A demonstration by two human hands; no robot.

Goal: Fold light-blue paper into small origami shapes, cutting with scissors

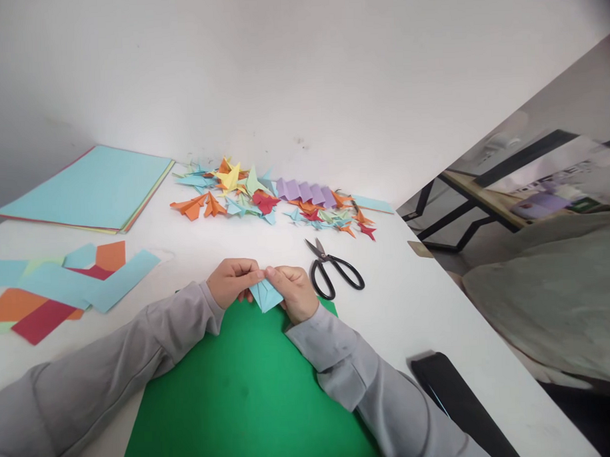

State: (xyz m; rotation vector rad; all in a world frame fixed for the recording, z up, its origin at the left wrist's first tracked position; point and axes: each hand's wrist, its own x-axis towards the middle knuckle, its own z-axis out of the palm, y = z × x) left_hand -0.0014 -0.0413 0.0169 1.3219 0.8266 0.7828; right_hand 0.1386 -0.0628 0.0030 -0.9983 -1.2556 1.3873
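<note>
A small piece of folded light-blue paper (266,298) with crease lines is held up over the far end of a green sheet (235,391). My left hand (233,282) pinches its upper left corner between thumb and fingers. On the other side, my right hand (294,292) grips the upper right edge, thumb on top. Both thumbs nearly meet at the paper's top edge. The fingertips behind the paper are partly hidden. Black-handled scissors (331,266) lie partly open just right of my right hand.
Folded paper figures (233,184) in several colours lie along the wall, with a pleated purple strip (306,192) among them. Stacked coloured sheets (93,186) rest at back left, cut paper pieces (61,283) nearer. A black flat object (458,403) lies right; beyond the table's edge sits a person's sleeve (552,293).
</note>
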